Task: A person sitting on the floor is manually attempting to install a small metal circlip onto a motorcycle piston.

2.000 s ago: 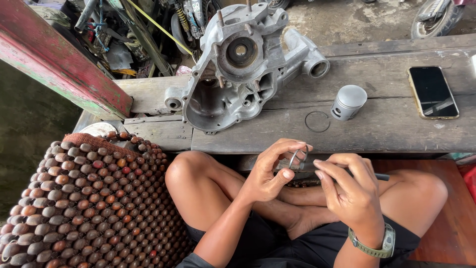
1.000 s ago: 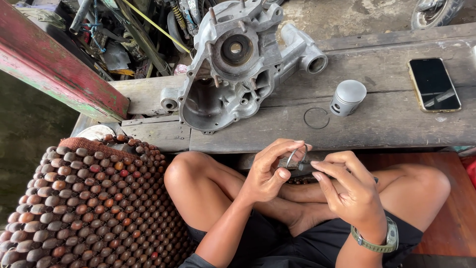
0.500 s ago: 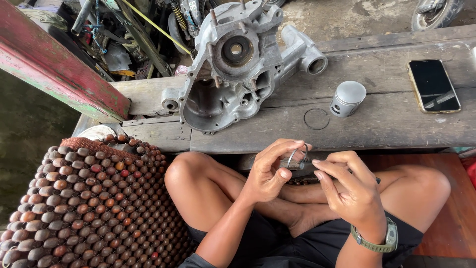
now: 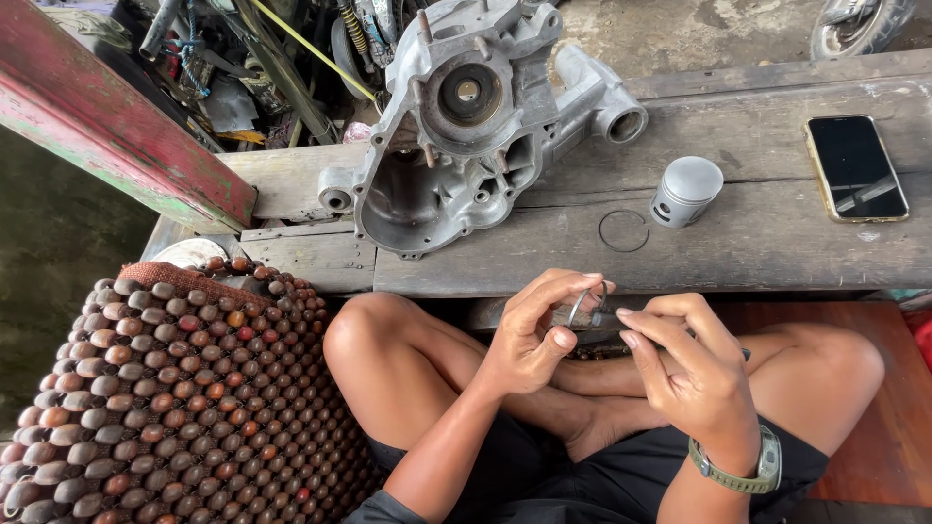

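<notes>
Over crossed legs, both hands [image 4: 621,344] still pinch small metal ring [image 4: 580,309]; nothing moved.

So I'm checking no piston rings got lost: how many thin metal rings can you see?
2. One thin ring lies flat on the wooden bench, just left of the piston. A second ring is pinched in the left hand, with the right hand alongside. Others may be hidden.

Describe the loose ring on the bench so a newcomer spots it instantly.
Start at the big grey engine casing on the wooden bench. To its right stands a small silver piston; the thin wire ring lies flat just left of it, the only bare open circle there.
</notes>
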